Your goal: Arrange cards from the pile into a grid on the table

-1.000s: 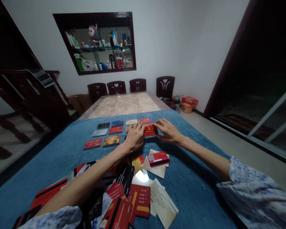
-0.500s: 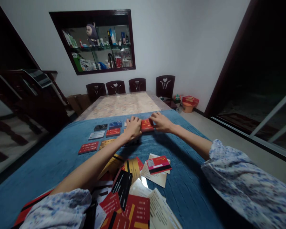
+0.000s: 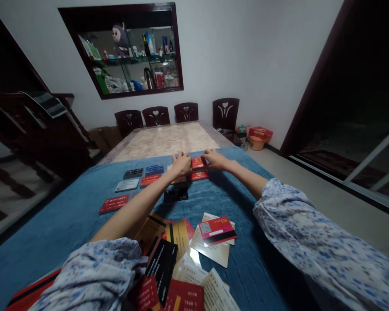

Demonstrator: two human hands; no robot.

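Note:
My left hand point(image 3: 183, 164) and my right hand point(image 3: 215, 160) hold a small stack of red cards point(image 3: 198, 162) between them, fingers bent against its left and right edges. Just in front of it lies another red card pile point(image 3: 199, 175). A black card pile point(image 3: 176, 194) rests nearer me, below my left wrist. Left of that hand are sorted piles: blue cards point(image 3: 154, 169), black cards point(image 3: 133, 173), a white card pile point(image 3: 127, 185) and a red pile point(image 3: 114, 203). My left forearm partly hides further piles.
Loose cards lie heaped close to me, including a black card point(image 3: 162, 263) and a gold one point(image 3: 178, 237). A red-and-black card point(image 3: 218, 230) tops cream cards on the right. A blue cloth point(image 3: 246, 259) covers the near table; several chairs stand behind.
Both hands have moved slightly away from me with the red stack, uncovering a second red pile in front of it. The black pile shows more, and the view has shifted a little.

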